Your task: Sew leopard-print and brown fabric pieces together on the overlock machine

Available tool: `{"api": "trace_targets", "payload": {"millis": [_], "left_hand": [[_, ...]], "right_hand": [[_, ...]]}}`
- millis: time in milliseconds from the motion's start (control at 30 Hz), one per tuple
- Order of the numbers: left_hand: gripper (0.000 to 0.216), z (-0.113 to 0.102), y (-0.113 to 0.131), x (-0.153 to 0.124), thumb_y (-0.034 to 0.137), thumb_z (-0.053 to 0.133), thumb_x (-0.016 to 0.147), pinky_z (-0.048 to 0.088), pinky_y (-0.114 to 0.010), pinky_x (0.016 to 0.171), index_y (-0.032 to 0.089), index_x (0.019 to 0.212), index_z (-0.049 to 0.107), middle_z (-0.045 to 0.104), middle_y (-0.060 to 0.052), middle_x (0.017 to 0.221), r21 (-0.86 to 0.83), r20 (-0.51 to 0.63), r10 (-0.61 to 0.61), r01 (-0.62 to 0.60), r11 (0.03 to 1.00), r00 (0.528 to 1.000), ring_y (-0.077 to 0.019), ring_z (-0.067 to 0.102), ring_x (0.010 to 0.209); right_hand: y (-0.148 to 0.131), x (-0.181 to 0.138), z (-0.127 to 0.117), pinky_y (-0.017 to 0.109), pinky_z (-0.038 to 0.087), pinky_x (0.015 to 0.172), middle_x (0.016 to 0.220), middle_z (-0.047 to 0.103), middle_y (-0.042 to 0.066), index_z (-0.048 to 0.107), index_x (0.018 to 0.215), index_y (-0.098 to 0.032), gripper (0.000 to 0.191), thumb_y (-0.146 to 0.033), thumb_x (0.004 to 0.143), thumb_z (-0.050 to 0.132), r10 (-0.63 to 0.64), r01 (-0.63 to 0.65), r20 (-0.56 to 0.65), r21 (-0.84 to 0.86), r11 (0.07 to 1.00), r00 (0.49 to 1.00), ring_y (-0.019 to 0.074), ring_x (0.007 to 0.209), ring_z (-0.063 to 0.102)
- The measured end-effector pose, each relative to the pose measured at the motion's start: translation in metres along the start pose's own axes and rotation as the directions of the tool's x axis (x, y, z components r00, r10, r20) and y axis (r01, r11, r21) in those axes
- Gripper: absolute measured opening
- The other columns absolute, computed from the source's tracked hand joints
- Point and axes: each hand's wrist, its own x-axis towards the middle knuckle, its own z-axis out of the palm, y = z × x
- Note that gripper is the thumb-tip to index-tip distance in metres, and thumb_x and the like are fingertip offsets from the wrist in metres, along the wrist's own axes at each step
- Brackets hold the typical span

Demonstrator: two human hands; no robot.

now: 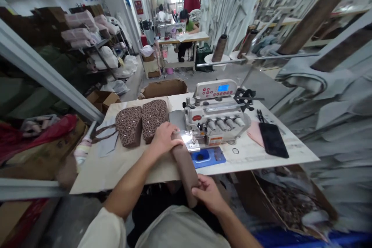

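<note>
A long brown fabric strip (185, 164) runs from beside the needle area of a white overlock sewing machine (215, 118) down over the table's front edge. My left hand (165, 138) lies on the strip's far end, left of the lit presser foot, fingers stretched over the cloth. Lower down, my right hand (207, 193) pinches the strip's right edge between thumb and fingers, near its hanging end. To the left of my left hand lie two leopard-print pieces (128, 126) with brown sides, and a thin leopard-print strap trails off the outer one.
On the table's right lie a black phone (273, 140), a pink cloth (255, 132) and small snips (260, 116). A scrap-filled box (290, 201) stands below right. Thread cones (220, 48) rise behind the machine. Another person (188, 27) sits at a far table.
</note>
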Motion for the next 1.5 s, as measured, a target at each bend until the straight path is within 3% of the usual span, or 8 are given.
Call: {"api": "trace_targets", "payload": {"millis": [133,200,367,567,700,833,1100,1500], "left_hand": [[0.014,0.022,0.030,-0.031,0.030,0.074,0.090,0.048,-0.041,0.087,0.022,0.100,0.074,0.060,-0.007,0.098,0.220,-0.096,0.048,-0.026,0.975,0.994,-0.0254,0.057,0.095],[0.021,0.035,0.041,-0.053,0.024,0.065,0.095,0.048,-0.042,0.087,0.023,0.114,0.072,0.061,-0.009,0.104,0.278,-0.118,0.098,-0.062,0.958,0.988,-0.0267,0.055,0.099],[0.044,0.060,0.043,-0.084,0.012,0.053,0.097,0.045,-0.050,0.104,0.025,0.139,0.061,0.059,-0.013,0.131,0.296,-0.103,0.410,-0.365,0.883,0.906,-0.0299,0.049,0.124],[0.050,0.057,0.037,-0.076,0.018,0.052,0.099,0.043,-0.056,0.111,0.019,0.149,0.050,0.055,-0.016,0.148,0.210,-0.050,0.382,-0.364,0.908,0.923,-0.0332,0.046,0.134],[0.043,0.054,0.038,-0.069,0.018,0.051,0.099,0.044,-0.057,0.110,0.021,0.141,0.057,0.056,-0.015,0.148,0.199,-0.057,0.355,-0.338,0.920,0.933,-0.0332,0.047,0.134],[0.036,0.048,0.042,-0.062,0.013,0.051,0.097,0.043,-0.054,0.107,0.022,0.128,0.066,0.061,-0.014,0.139,0.258,-0.076,0.368,-0.338,0.905,0.927,-0.0325,0.048,0.130],[0.028,0.030,0.046,-0.055,0.013,0.054,0.097,0.039,-0.043,0.087,0.018,0.121,0.067,0.070,-0.012,0.115,0.283,0.041,0.447,-0.440,0.852,0.893,-0.0255,0.060,0.103],[0.024,0.026,0.023,-0.036,0.021,0.049,0.103,0.039,-0.035,0.076,0.019,0.109,0.072,0.072,-0.009,0.097,0.216,0.027,0.554,-0.546,0.809,0.832,-0.0204,0.063,0.090]], "right_hand": [[0.016,0.002,0.016,0.028,0.053,0.064,0.073,0.068,0.001,0.075,0.083,-0.018,0.038,-0.051,0.070,0.087,-0.009,0.008,0.077,0.006,1.000,0.997,0.0169,0.068,0.060],[0.026,0.001,0.018,0.027,0.052,0.056,0.067,0.064,-0.001,0.074,0.081,-0.017,0.034,-0.048,0.072,0.086,0.057,-0.059,0.119,0.013,0.998,0.991,0.0147,0.059,0.058],[0.045,-0.006,0.018,0.025,0.051,0.049,0.060,0.062,-0.002,0.070,0.077,-0.016,0.042,-0.053,0.069,0.087,0.157,-0.171,0.152,0.084,0.982,0.976,0.0116,0.047,0.055],[0.036,-0.009,0.014,0.026,0.050,0.048,0.061,0.062,-0.001,0.072,0.076,-0.017,0.042,-0.057,0.072,0.085,0.102,-0.098,-0.021,0.126,0.987,0.995,0.0127,0.050,0.054],[0.020,-0.007,0.007,0.026,0.047,0.047,0.057,0.060,-0.002,0.073,0.072,-0.017,0.039,-0.054,0.071,0.086,0.092,-0.093,0.010,0.110,0.990,0.996,0.0125,0.047,0.051],[0.002,0.005,0.004,0.025,0.044,0.045,0.054,0.060,-0.003,0.073,0.074,-0.017,0.038,-0.052,0.070,0.087,0.090,-0.096,0.054,0.128,0.987,0.995,0.0110,0.043,0.049],[-0.046,0.049,0.010,0.023,0.043,0.046,0.054,0.057,-0.005,0.068,0.071,-0.018,0.022,-0.035,0.071,0.081,-0.058,0.062,-0.051,0.089,0.994,0.997,0.0100,0.046,0.046],[-0.028,0.071,0.011,0.030,0.053,0.056,0.063,0.073,0.003,0.074,0.074,-0.019,0.031,-0.050,0.080,0.079,-0.305,0.295,-0.189,-0.078,0.952,0.934,0.0193,0.057,0.066]]}}
